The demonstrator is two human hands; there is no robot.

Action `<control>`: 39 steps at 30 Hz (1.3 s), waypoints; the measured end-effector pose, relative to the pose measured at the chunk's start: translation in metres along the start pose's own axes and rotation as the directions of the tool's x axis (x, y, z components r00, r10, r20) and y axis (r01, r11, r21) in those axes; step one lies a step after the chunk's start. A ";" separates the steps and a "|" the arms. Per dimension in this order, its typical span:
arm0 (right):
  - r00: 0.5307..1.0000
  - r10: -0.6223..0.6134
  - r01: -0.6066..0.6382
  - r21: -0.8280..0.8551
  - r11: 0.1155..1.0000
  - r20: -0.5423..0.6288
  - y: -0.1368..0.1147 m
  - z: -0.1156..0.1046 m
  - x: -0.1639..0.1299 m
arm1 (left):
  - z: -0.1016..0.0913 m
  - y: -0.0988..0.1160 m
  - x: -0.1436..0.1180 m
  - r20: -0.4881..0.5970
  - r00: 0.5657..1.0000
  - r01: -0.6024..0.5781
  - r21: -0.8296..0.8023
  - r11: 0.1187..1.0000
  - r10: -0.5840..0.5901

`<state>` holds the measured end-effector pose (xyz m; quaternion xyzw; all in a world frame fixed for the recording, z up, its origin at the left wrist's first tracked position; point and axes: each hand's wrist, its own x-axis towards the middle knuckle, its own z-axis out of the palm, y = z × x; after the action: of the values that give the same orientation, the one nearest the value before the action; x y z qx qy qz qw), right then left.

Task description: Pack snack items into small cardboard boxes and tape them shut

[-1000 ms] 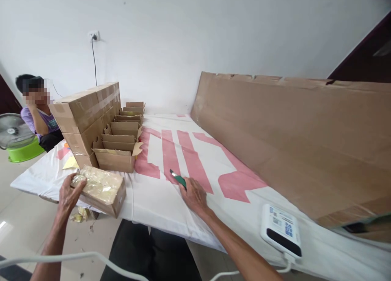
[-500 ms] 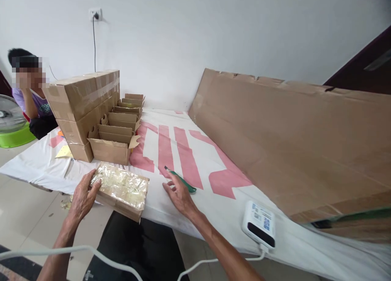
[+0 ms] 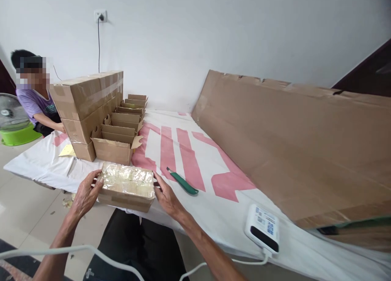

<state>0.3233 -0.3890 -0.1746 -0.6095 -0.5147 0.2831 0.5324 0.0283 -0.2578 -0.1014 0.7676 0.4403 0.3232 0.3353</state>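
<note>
A small cardboard box (image 3: 126,189), its top covered in shiny clear tape, sits at the near edge of the cloth-covered table. My left hand (image 3: 87,193) grips its left end, thumb near the top edge. At the opposite end my right hand (image 3: 166,195) presses its fingers against the box's right side; some of those fingertips are hidden. Just right of that hand lies a green utility knife (image 3: 183,181), flat on the cloth and untouched. Behind the box stands an open cardboard box (image 3: 111,149) with its flaps raised.
Taped cartons (image 3: 87,97) are stacked at the left, beside a row of open boxes. A large cardboard sheet (image 3: 275,146) leans along the right. A white device (image 3: 262,228) with a cable lies at the near right. Another person (image 3: 36,102) sits beyond the stack, near a fan (image 3: 12,112).
My right hand has moved left from beside the knife onto the box's right end. The box has turned squarer to me. The other person's hand has come down from the face to the table.
</note>
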 end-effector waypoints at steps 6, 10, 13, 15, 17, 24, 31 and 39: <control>0.997 0.044 -0.037 0.091 0.995 -0.068 -0.002 -0.006 0.000 | -0.006 0.001 0.005 0.088 0.996 0.045 -0.121 0.992 -0.035; 0.999 0.039 -0.035 0.136 0.990 -0.026 -0.017 -0.005 -0.009 | -0.006 0.004 0.004 0.043 0.997 0.064 -0.177 0.982 -0.058; 0.998 0.051 -0.048 0.112 0.993 -0.026 -0.021 -0.003 -0.011 | -0.004 0.006 0.005 -0.016 0.995 0.095 -0.171 0.981 -0.099; 0.998 0.048 -0.045 0.098 0.994 -0.031 -0.021 -0.002 -0.012 | -0.003 0.009 0.008 -0.054 0.992 0.109 -0.128 0.986 -0.116; 0.999 0.043 -0.040 0.096 0.995 -0.028 -0.021 -0.003 -0.012 | -0.003 0.012 0.010 -0.078 0.992 0.092 -0.082 0.992 -0.098; 0.999 0.038 -0.033 0.105 0.994 -0.039 -0.022 -0.004 -0.014 | 0.000 0.017 0.013 -0.125 0.989 0.061 -0.091 0.994 -0.072; 0.999 0.028 -0.023 0.106 0.994 -0.046 -0.026 -0.004 -0.016 | -0.001 0.015 0.014 -0.079 0.985 0.119 -0.314 0.942 -0.151; 0.999 -0.003 0.005 0.060 0.998 -0.042 -0.035 -0.005 -0.018 | -0.013 0.011 0.021 0.083 0.974 0.224 -0.494 0.840 -0.211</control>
<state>0.3108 -0.4112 -0.1442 -0.5981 -0.4959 0.2842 0.5617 0.0316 -0.2400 -0.0814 0.6035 0.4212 0.3765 0.5627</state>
